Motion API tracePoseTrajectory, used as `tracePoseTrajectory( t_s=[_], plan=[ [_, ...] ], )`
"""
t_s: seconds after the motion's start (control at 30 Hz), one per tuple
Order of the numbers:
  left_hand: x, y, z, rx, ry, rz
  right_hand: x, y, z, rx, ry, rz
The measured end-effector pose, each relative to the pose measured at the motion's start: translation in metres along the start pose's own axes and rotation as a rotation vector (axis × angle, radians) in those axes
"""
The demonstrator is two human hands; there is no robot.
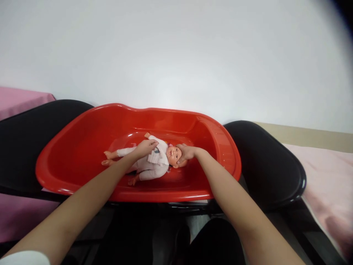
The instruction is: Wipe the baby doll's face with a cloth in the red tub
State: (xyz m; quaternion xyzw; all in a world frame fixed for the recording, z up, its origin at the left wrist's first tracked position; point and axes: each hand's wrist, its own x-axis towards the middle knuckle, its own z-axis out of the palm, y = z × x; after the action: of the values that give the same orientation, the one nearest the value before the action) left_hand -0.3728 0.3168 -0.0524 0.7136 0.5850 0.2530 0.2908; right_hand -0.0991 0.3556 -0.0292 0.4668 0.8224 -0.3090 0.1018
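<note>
Our bare arms, a scrap of white sleeve, dark clothes below

Both our forearms are uncovered from the elbow down to the left hand (145, 147) and the right hand (186, 152); we see no watch, ring, bracelet or glove on either. The fingers (180, 159) of the right hand are bare too, and their nails are too small in the picture for us to tell any polish. At the lower left corner a small edge of white sleeve (24, 257) covers our left upper arm. Low in the middle, between the arms, we wear dark, plain black clothing (217, 243) over the lap, without visible pattern or marking.
</note>
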Motion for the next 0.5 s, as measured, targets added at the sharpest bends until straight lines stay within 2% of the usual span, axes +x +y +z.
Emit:
tracePoseTrajectory(
  t_s=[0.1,0.2,0.33,0.5],
  plan=[
    [0.001,-0.004,0.011,0.237,0.029,0.086,-0.001,-0.001,0.0,0.002,-0.004,0.0],
    [0.001,-0.005,0.019,0.367,0.03,0.187,-0.003,-0.002,-0.001,0.0,0.004,-0.014],
    [0.0,0.0,0.023,0.335,0.013,0.303,-0.006,-0.005,-0.002,-0.01,0.006,-0.005],
    [0.001,0.001,0.033,0.177,-0.004,0.276,-0.012,-0.01,-0.005,-0.036,-0.003,-0.009]
  ],
)
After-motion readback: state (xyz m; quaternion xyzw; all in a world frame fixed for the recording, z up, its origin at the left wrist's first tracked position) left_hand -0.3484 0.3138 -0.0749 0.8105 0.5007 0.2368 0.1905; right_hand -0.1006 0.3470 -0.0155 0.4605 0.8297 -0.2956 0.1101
